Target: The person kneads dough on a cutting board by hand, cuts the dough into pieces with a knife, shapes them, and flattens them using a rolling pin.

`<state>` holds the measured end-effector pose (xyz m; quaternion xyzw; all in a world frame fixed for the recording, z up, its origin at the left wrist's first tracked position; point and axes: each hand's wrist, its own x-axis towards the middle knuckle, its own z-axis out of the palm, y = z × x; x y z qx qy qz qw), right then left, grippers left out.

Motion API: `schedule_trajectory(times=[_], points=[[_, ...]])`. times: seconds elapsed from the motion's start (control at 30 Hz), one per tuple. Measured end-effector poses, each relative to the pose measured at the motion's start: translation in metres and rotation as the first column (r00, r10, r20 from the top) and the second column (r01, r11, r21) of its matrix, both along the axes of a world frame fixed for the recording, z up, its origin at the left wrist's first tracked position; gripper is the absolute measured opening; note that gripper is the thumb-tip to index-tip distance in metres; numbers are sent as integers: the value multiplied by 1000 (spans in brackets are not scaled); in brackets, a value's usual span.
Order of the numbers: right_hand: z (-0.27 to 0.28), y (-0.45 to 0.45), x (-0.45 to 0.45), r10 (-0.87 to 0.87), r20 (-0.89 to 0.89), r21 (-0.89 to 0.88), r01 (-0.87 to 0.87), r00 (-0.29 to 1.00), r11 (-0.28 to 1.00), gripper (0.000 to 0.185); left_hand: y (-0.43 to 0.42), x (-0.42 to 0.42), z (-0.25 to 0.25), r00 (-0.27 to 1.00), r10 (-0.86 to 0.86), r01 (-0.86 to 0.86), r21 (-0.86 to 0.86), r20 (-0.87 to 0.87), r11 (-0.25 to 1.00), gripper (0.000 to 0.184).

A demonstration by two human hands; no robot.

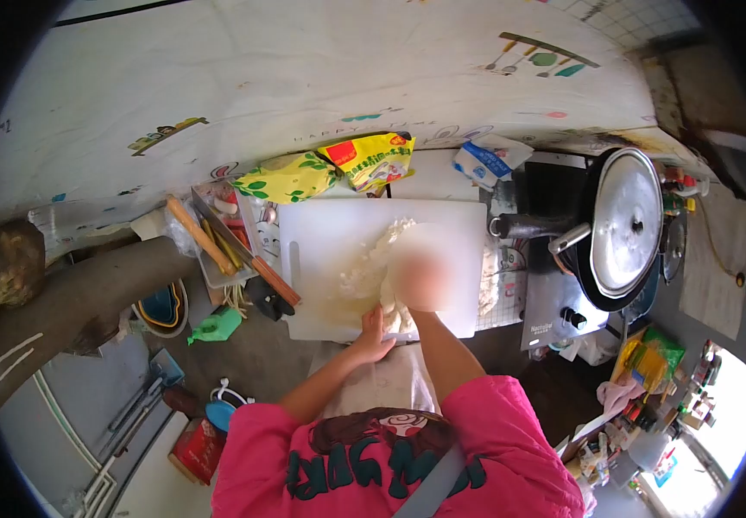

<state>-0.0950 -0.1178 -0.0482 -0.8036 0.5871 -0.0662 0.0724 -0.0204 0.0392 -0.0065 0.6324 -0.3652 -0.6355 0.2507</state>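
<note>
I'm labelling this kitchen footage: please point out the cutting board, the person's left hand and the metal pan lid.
Cutting board (325,246): head view, on its bare left part.
Left hand (376,337): head view, middle of the hand.
Metal pan lid (622,224): head view, top surface, left of centre.

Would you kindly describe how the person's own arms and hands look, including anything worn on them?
Loose, bright pink sleeves cover the upper arms, matching a shirt with dark green lettering. The forearms are bare. The left hand shows no glove; the right hand is blurred, so its details can't be made out.
</note>
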Motion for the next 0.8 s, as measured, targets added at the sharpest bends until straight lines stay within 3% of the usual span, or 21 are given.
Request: schedule_trajectory(times=[0.07,0.17,0.27,0.37,0.47,0.57,0.6,0.7,0.8], points=[[-28,-1,-9,80,54,-225,-66,995,972,27,-1,3,12,999,30,-29,32,-38,999,91],[-48,-9,-10,59,-38,-314,-68,998,947,26,9,-11,-5,958,-50,84,-113,281,990,93],[-50,-10,-3,27,-109,-424,-71,994,903,24,5,-24,-13,948,80,-40,-133,307,990,90],[-28,-19,-4,81,-102,-566,-125,991,815,23,-16,-19,6,975,134,-153,100,180,983,88],[-13,-9,-13,209,-35,-494,-198,977,846,22,-12,-24,-19,960,102,-120,52,260,991,85],[2,2,-34,381,-34,-593,-325,924,736,26,-9,-22,-34,967,168,-168,-17,189,986,82],[-5,9,-43,421,18,-568,-337,907,751,28,-10,-23,-30,950,271,-268,-43,151,962,79],[40,31,-47,483,139,-317,-423,864,849,26,-16,-18,-17,943,315,-303,-113,108,946,74],[120,47,-33,309,383,-41,-318,871,947,26,-31,-9,29,946,220,-217,-42,236,975,64]])
